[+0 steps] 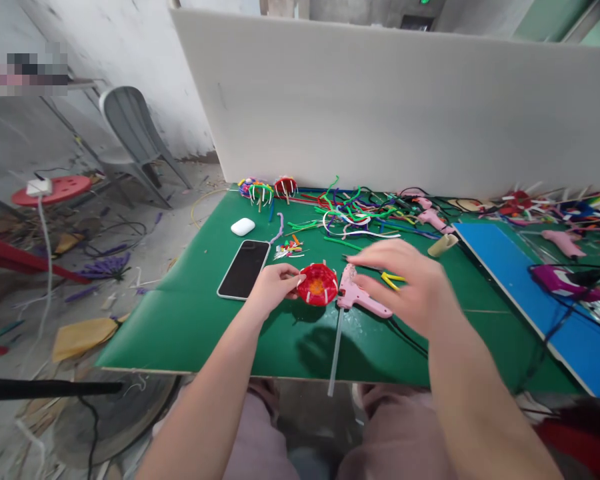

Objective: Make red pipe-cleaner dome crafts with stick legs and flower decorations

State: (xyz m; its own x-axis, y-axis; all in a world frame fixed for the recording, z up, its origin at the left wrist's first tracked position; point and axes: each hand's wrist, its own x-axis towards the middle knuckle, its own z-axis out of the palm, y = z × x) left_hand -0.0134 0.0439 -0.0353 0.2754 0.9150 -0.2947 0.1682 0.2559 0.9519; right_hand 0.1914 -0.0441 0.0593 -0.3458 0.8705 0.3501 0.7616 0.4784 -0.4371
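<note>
My left hand [277,288] pinches the rim of a small red bowl-shaped piece [318,285], which looks made of fuzzy pipe cleaner. Its centre is orange, and short white strips stand around its edge. To its right my right hand [405,277] hovers, slightly blurred, thumb and fingers apart with nothing visible between them. Beneath that hand a pink glue gun [365,301] lies on the green table, a clear glue stick [336,353] extending from it towards the front edge. Yellow-handled pliers or cutters [392,279] lie partly hidden behind the right hand.
A phone [245,269], a white case [243,227] and small coloured scraps [290,249] lie left of centre. Pipe cleaners [350,213] tangle along the back, near finished-looking pieces [286,187]. On the right are a blue board [520,300] and another pink glue gun [564,245].
</note>
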